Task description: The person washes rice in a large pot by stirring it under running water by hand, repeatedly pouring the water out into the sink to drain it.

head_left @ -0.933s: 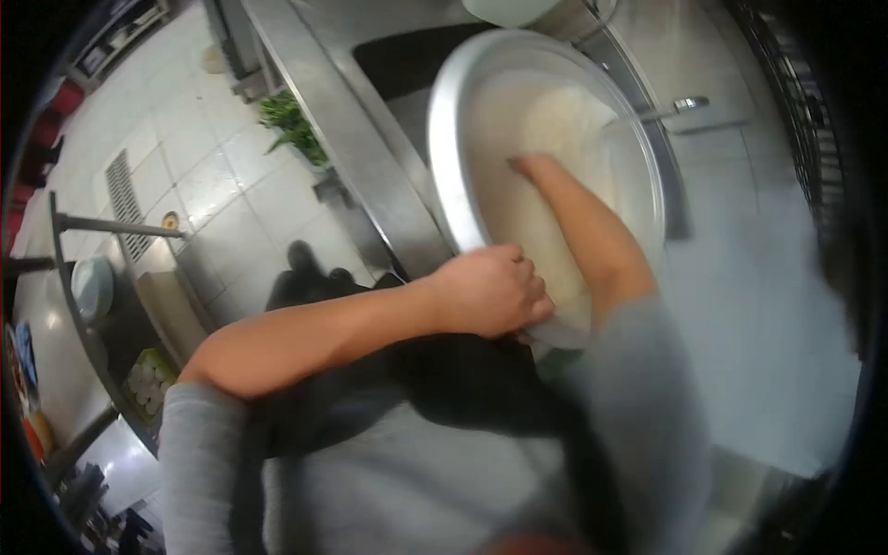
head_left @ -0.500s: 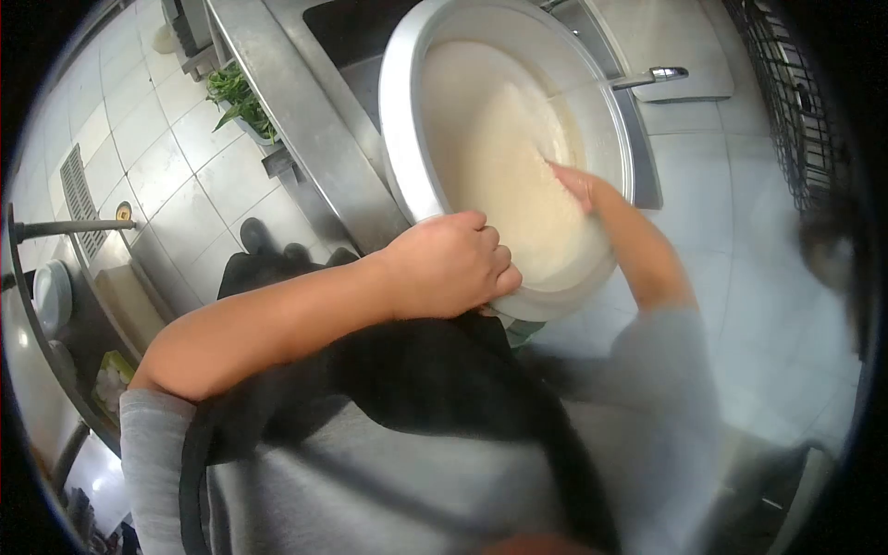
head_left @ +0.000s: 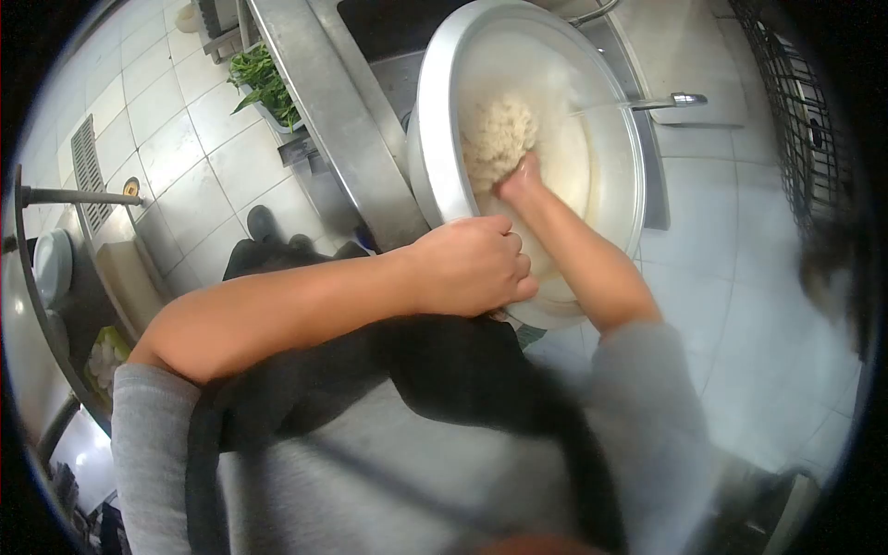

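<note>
Basin (head_left: 442,120) right in front of me, big, round and metal, sitting at the sink (head_left: 393,79), and what bears its weight underneath I can't tell. And look at the left hand (head_left: 476,266): fingers curled down tight, gripping the near rim, knuckles up, forearm laid straight across my black apron (head_left: 444,361). Over to the right hand (head_left: 520,180), and that one is inside, reaching in over the near side, wrist bent, fingers down in a lump of pale, wet grains (head_left: 499,129). Open or closed around them? Can't tell, the fingertips are lost from sight! The lump is heaped toward the left wall, with cloudy water (head_left: 562,162) just beside it. Up on the far right, the tap (head_left: 680,100) pokes over the rim, and a thin stream of water runs from it into the bowl, well clear of both hands. Left of all this runs the bare steel edge of the desk (head_left: 338,111), and beyond it, lower down, a tub of leafy greens (head_left: 264,81). White tiles (head_left: 250,148) cover the floor, and off to the right, a dark wire rack (head_left: 782,102) closes the scene.
</note>
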{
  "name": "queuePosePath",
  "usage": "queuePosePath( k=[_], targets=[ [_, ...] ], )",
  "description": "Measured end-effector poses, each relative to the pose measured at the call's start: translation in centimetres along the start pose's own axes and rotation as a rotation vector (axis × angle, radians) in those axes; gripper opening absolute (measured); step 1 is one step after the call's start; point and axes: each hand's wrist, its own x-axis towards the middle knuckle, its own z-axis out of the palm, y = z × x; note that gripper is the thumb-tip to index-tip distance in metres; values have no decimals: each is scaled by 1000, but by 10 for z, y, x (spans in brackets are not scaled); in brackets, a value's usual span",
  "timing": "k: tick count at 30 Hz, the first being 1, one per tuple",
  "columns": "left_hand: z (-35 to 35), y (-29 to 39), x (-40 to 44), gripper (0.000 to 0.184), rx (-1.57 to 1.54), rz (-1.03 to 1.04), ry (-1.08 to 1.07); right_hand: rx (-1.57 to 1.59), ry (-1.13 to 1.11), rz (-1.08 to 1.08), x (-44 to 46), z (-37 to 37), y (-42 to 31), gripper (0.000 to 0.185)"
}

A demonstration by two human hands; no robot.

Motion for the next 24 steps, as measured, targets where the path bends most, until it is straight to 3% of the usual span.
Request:
queuePosePath(
  k=[2, 4, 6, 8, 10, 13, 18, 21, 24],
  targets=[
    [-2, 1, -2, 11, -14, -10, -34, 14, 70, -246, 56, -14, -15, 34],
    [-1, 2, -4, 13, -29, -9, -31, -248, 245, -440, 80, -13, -40, 27],
    [6, 1, 3, 17, -46, -12, -45, -1000, 358, -618, 164, -58, -79, 22],
    [5, 1, 2, 20, -40, -1, -48, -1146, 301, -624, 192, -47, -107, 25],
    [2, 2, 2, 21, -60, -11, -74, -1250, 226, -479, 152, 3, -108, 30],
    [1, 2, 2, 22, -98, -11, -81, -1945, 56, -520, 147, 29, -94, 38],
    [-4, 3, 2, 23, -77, -13, -93, -2050, -398, -966, 84, -14, -57, 59],
    [-6, 4, 0, 23, -44, -25, -68, -1966, -458, -806, 67, -91, -49, 71],
    [-7, 5, 0, 19, -30, -14, -102, -1785, -232, -390, -12, -110, -33, 75]
  ],
)
